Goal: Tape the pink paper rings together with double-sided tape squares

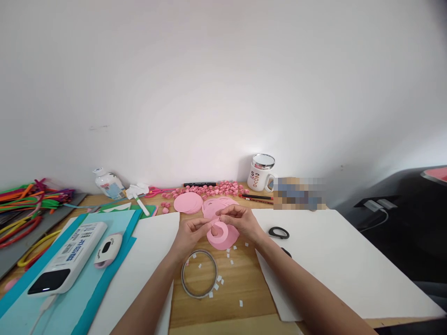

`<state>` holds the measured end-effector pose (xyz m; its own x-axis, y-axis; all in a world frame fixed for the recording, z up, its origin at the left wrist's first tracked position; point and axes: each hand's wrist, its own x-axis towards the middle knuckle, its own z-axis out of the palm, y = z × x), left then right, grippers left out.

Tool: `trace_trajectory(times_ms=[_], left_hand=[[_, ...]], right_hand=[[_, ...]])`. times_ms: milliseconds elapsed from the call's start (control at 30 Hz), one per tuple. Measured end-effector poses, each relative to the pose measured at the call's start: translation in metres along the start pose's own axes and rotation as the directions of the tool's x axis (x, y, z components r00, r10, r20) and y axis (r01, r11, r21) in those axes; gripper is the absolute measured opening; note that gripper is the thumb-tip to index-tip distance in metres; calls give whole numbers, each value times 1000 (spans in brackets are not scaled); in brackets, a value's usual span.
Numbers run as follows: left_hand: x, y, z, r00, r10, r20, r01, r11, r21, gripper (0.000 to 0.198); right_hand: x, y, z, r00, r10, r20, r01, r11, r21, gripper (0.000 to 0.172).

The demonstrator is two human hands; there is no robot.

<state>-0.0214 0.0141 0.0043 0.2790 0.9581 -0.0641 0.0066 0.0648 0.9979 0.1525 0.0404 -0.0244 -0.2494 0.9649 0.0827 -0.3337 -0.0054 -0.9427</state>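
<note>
Fingers of left hand and right hand, narrowly pinching curled pink paper; grey ring nearby

You have bright, soft light on the plain white wall, dimmer toward the right. Beside the white cylindrical mug with silver rim, you see faint shadow left, coarse pixelation right.

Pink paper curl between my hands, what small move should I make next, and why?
Probably roll the pink paper curl a little tighter from the end at your fingertips: your left hand and right hand both seem to pinch its upper part, its lower loop is wide and open, and many small, compact pink rolls lie beyond it.
</note>
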Motion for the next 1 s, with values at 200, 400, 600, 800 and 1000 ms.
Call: trace_trajectory(times_ms=[200,400,600,800,1000], left_hand=[[1,-1,-1,1000,-13,13,13,1000,-10,23],[0,-1,-2,998,10,60,-9,1000,-20,19],[-2,7,1,997,68,21,-68,998,6,21],[-2,7,2,997,8,78,-8,1000,-1,24],[0,1,3,995,-2,97,1,1000,13,24]], right_hand=[[-1,0,1,1000,24,14,-24,1000,4,20],[-1,0,1,1000,12,8,-12,1000,-2,20],[-2,-6,2,999,12,31,-10,997,-72,23],[-2,-2,1,999,21,27,-20,999,-44,22],[-3,-3,6,1000,-16,18,16,999,-40,18]])
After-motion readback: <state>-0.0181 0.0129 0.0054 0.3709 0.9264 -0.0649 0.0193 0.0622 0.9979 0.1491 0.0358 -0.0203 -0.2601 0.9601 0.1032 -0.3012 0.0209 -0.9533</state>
